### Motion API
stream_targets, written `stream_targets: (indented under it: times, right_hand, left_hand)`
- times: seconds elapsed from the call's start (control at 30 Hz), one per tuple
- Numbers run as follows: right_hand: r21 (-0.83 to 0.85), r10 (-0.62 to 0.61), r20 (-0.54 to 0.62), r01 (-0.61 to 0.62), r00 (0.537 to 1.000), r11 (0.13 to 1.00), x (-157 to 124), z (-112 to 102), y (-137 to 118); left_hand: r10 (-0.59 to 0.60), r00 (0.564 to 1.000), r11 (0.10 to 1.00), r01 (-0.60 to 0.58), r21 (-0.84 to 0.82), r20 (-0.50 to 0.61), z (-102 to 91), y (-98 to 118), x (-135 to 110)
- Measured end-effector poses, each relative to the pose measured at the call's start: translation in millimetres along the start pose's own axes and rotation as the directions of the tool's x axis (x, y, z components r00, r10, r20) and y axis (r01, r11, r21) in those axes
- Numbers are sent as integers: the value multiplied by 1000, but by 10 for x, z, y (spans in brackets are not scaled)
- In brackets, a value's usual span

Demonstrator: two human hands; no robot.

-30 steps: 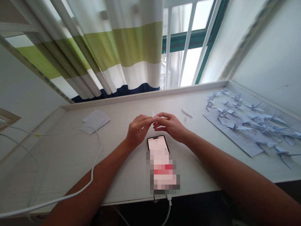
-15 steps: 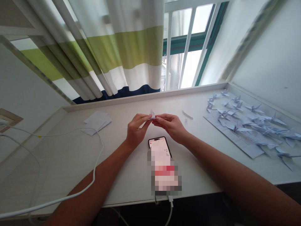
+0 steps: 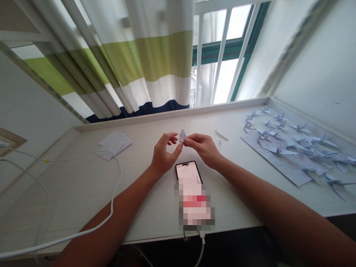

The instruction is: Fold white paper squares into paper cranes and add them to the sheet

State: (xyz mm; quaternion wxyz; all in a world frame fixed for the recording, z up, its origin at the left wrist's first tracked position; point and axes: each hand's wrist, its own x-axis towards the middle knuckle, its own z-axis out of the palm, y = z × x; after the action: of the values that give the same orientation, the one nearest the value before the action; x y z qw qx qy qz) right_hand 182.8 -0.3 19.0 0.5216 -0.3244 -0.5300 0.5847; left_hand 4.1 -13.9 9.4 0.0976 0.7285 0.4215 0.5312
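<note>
My right hand (image 3: 203,147) pinches a small folded piece of pale paper (image 3: 182,135) between thumb and fingertips, above the white desk (image 3: 83,185). My left hand (image 3: 163,152) hovers just left of the paper with its fingers curled and slightly apart, its thumb tip close under the paper. A phone (image 3: 191,193) lies on the desk right below both hands, a white cable plugged into its near end.
Several folded paper cranes (image 3: 294,148) lie on a printed sheet (image 3: 280,163) at the right. A stack of white paper squares (image 3: 114,144) sits at the left, with a white cable (image 3: 111,207) looping past it. A paper scrap (image 3: 221,135) lies behind my right hand. Curtain and barred window stand behind.
My left hand has let go of the folded paper and opened slightly. The right hand keeps the paper, now tilted up a little.
</note>
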Motion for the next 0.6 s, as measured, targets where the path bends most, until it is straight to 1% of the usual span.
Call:
stream_targets:
  times: [0.03,0.1,0.17,0.23,0.37,0.47,0.6]
  right_hand:
    - [-16,-6,-5,5,1000,1000,-1,3,-5]
    - [-42,-23,-15,22,1000,999,-2,10,-8]
    - [-59,-43,-28,41,999,997,2,14,1]
    - [-73,-58,-44,54,997,996,10,12,18]
    - [-96,-79,-44,75,996,993,24,10,47]
    - [-121,-109,-41,103,993,987,18,26,37]
    - [-141,-135,-70,124,988,982,-2,55,2]
  left_hand:
    - [-107,994,990,107,-93,6,17,10,-9]
    - [-291,955,913,293,-283,52,53,17,-24]
    - [-390,914,812,399,-426,113,83,12,-28]
    - [-437,889,741,441,-507,135,100,8,-21]
    - [-490,858,668,483,-567,153,93,20,4]
    - [-495,852,658,496,-566,172,73,37,16]
    - [-476,865,686,479,-548,161,62,55,18]
